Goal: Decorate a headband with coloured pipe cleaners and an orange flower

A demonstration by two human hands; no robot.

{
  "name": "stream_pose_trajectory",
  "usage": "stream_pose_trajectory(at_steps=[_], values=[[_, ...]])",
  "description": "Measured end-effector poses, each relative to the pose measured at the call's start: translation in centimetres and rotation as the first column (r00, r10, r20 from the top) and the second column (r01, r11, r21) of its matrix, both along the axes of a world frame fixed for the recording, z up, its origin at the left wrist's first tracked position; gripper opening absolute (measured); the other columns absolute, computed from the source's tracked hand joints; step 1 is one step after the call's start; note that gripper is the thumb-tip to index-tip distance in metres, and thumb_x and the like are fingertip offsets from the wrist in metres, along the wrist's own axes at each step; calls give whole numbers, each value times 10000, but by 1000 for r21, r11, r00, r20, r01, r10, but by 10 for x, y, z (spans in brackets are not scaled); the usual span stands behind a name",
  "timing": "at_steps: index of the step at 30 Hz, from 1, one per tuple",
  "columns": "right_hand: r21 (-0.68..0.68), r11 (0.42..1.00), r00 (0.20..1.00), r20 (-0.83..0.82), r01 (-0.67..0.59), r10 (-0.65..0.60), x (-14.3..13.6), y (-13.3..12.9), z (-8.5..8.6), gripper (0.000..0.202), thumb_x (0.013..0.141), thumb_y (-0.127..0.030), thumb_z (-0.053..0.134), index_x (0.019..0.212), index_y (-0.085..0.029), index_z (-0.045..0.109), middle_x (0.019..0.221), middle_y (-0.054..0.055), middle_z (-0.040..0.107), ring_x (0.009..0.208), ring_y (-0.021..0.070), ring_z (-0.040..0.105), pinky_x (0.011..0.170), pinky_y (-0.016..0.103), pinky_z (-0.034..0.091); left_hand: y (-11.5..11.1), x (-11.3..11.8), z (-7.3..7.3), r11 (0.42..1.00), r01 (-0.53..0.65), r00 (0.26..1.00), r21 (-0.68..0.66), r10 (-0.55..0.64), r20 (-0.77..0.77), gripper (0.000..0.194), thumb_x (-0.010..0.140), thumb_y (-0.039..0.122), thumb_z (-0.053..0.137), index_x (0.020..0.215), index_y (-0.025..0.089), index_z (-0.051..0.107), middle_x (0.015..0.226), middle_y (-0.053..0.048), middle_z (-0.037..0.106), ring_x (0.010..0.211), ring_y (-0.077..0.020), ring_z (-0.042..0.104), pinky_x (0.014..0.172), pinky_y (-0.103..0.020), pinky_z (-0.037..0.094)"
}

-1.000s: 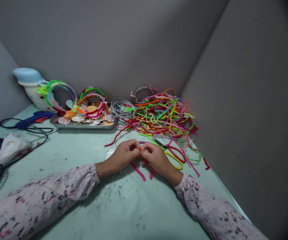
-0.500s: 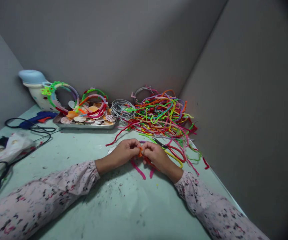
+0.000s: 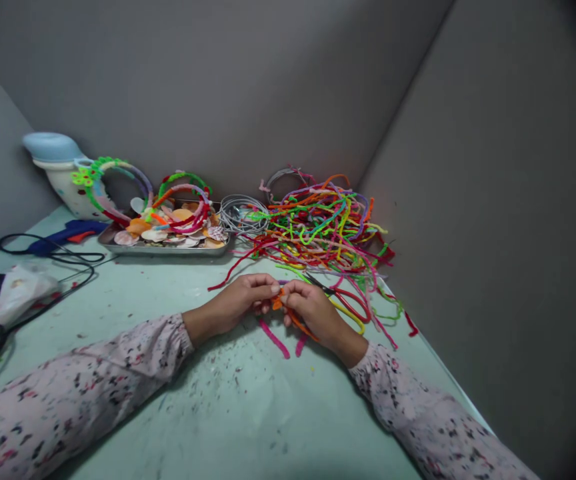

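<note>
An orange pipe cleaner [image 3: 278,301], bent into a small bunched shape, is pinched between my two hands above the table. My left hand [image 3: 241,300] has its thumb and fingers closed at the left side of it. From the other side my right hand [image 3: 313,308] grips it, and an orange tail runs down under the palm. Pink pipe cleaner pieces [image 3: 274,339] lie on the table just below the hands. Scissors [image 3: 351,303] with red and yellow handles rest beside my right hand, partly hidden by it.
A heap of coloured pipe cleaners [image 3: 328,220] lies at the back right. Coiled grey wire [image 3: 244,215] sits beside a metal tray [image 3: 168,251] of shells, with decorated hoops [image 3: 143,177] on it. Black cable [image 3: 75,283], a plastic bag [image 3: 23,293] and a blue-lidded container [image 3: 55,150] are at left.
My left hand has shifted slightly left, opening a small gap between the hands. More of the orange pipe cleaner shows now. The view has turned a little.
</note>
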State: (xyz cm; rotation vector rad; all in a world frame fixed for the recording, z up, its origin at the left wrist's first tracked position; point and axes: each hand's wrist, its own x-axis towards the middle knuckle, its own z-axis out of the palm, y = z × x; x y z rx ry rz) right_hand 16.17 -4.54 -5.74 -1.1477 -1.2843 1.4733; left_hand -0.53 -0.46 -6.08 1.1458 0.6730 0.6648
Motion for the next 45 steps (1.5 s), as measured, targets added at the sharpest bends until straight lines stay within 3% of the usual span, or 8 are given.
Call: stream_pose_trajectory(at_steps=[12,26,45], values=[[-65,995,983,-171,-80,68,-1,-2,-1,47,718,-221,549,752,-190,558,610,-34,587,449,91,532,461,205,386,0,-2,2,975,113,981,-193,-78,179,141,777,240,692,762,108,643,664,5,543,513,-48,418,494,-167,320],[-65,995,986,-152,-80,69,-3,-3,0,65,708,-209,552,767,-181,550,585,-33,597,446,90,522,452,194,378,-4,-1,2,974,81,982,-210,-42,183,147,777,229,679,741,129,577,619,28,478,510,-61,397,490,-177,297],[-62,994,988,-138,-85,75,-2,-2,-1,45,729,-197,543,769,-186,561,603,-33,598,447,91,526,458,200,374,-3,-1,0,981,94,983,-172,-64,171,189,772,282,686,722,120,603,610,29,459,508,-64,357,497,-199,281]])
